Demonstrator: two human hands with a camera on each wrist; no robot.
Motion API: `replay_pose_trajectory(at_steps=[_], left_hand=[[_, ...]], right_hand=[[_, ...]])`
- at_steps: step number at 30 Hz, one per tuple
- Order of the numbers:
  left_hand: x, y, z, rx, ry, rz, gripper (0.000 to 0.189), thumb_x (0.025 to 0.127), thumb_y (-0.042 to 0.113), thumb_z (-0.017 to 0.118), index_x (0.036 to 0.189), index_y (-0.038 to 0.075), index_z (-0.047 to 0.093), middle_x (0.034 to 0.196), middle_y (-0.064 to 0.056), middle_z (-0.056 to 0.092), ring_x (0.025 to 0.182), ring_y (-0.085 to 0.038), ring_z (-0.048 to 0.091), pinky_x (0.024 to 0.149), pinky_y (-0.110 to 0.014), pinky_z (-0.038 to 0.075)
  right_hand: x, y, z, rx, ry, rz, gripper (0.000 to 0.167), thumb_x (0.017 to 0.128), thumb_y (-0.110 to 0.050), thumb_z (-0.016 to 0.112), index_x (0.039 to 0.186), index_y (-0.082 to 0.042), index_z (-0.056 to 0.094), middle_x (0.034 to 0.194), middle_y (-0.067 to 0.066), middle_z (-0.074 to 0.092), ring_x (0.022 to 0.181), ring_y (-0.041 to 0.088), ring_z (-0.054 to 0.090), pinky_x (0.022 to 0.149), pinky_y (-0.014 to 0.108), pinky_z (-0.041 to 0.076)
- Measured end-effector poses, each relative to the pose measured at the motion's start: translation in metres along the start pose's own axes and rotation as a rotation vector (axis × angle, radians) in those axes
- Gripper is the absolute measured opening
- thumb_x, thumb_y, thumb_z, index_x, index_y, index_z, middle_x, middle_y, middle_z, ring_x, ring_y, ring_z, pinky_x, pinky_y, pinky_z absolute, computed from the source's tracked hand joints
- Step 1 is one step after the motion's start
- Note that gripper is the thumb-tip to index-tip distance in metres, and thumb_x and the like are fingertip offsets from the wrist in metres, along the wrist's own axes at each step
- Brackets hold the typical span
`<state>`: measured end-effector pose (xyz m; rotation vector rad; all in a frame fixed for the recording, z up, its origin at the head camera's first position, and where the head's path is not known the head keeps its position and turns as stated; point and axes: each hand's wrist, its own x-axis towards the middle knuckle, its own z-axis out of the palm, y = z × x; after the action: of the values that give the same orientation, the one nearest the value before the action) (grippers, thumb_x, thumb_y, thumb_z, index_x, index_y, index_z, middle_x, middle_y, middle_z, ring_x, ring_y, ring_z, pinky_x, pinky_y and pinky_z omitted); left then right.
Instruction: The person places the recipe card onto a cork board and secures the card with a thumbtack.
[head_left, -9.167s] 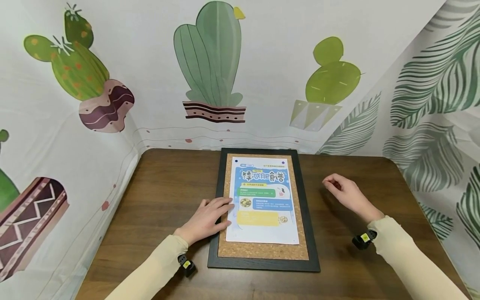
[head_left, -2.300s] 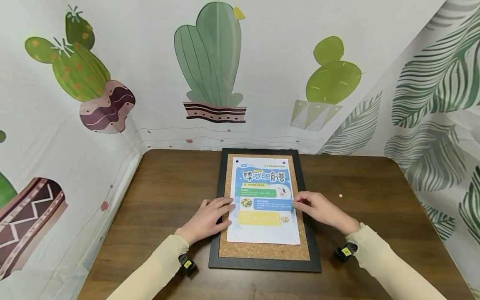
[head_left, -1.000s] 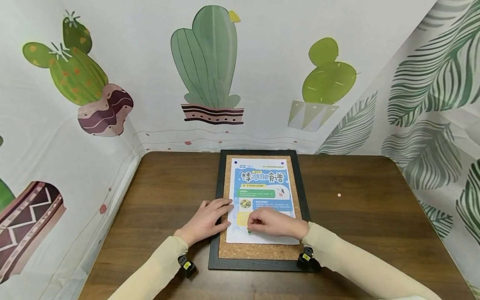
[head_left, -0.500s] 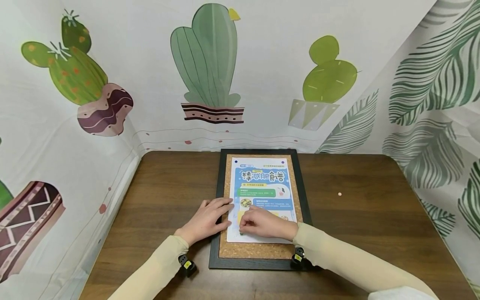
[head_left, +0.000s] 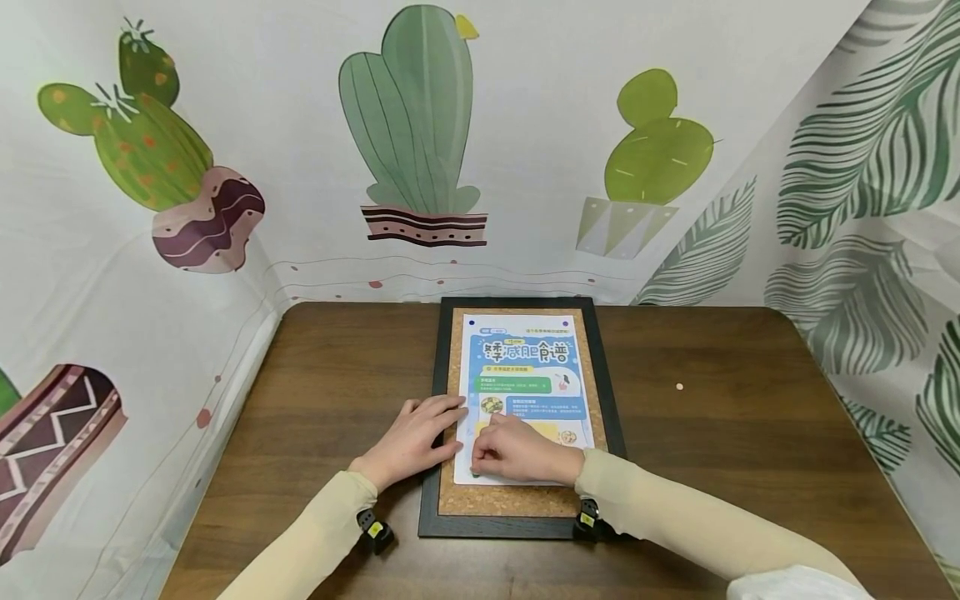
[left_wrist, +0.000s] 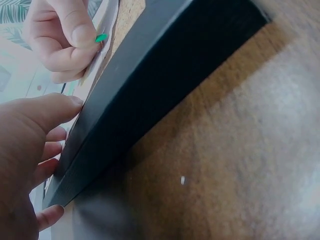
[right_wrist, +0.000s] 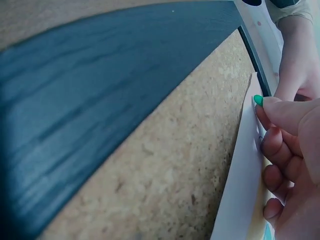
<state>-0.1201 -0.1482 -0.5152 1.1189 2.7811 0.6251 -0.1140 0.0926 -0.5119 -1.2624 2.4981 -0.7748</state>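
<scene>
A printed poster (head_left: pixel 517 385) lies on a cork board (head_left: pixel 525 502) with a black frame (head_left: pixel 444 527). Dark blue (head_left: pixel 472 322) and purple tacks (head_left: pixel 566 323) sit at its top corners. My right hand (head_left: pixel 521 452) pinches a green push pin (right_wrist: pixel 258 100) between thumb and index finger, low over the poster's bottom left corner. The pin's thin needle shows beside its green head in the left wrist view. My left hand (head_left: pixel 411 442) rests across the frame's left side, fingers spread, fingertips at the poster's left edge.
The board lies on a brown wooden table (head_left: pixel 337 358) against a cactus-print cloth (head_left: pixel 525 150). A small pale dot (head_left: pixel 679 387) lies on the table right of the board. Another tiny white bit (left_wrist: pixel 183 180) shows in the left wrist view.
My right hand has come from the table right of the board, past the poster's right edge, to its bottom left corner with the green push pin. The left hand has stayed in place.
</scene>
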Motion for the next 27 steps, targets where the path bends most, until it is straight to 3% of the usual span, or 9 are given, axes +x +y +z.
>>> replay_pose_trajectory(at_steps=[13,21,27], left_hand=[[-0.0003,0.0002,0.0011,0.009,0.004,-0.002,0.053,0.098,0.03,0.073,0.145,0.008,0.062,0.154,-0.009,0.054,0.143,-0.028,0.048,0.1,-0.052,0.039],[0.0002,0.0011,-0.0002,0.007,0.001,-0.004,0.053,0.098,0.03,0.073,0.145,0.009,0.062,0.154,-0.009,0.054,0.143,-0.027,0.048,0.1,-0.052,0.039],[-0.0003,0.0012,0.0,0.002,-0.001,-0.004,0.053,0.098,0.03,0.073,0.146,0.009,0.061,0.155,-0.009,0.053,0.143,-0.028,0.047,0.101,-0.052,0.039]], right_hand=[[-0.0011,-0.0032,0.0022,-0.02,-0.004,0.025,0.015,0.098,-0.026,0.074,0.083,-0.024,0.077,0.07,-0.022,0.059,0.071,0.003,0.035,0.071,0.021,0.028],[-0.0007,-0.0061,0.002,-0.052,0.038,-0.018,0.015,0.097,-0.023,0.074,0.082,-0.023,0.076,0.071,-0.018,0.062,0.071,0.002,0.035,0.071,0.022,0.028],[0.0001,-0.0047,0.0049,-0.072,0.015,0.006,0.016,0.098,-0.025,0.073,0.082,-0.023,0.075,0.071,-0.019,0.059,0.072,0.004,0.035,0.072,0.023,0.028]])
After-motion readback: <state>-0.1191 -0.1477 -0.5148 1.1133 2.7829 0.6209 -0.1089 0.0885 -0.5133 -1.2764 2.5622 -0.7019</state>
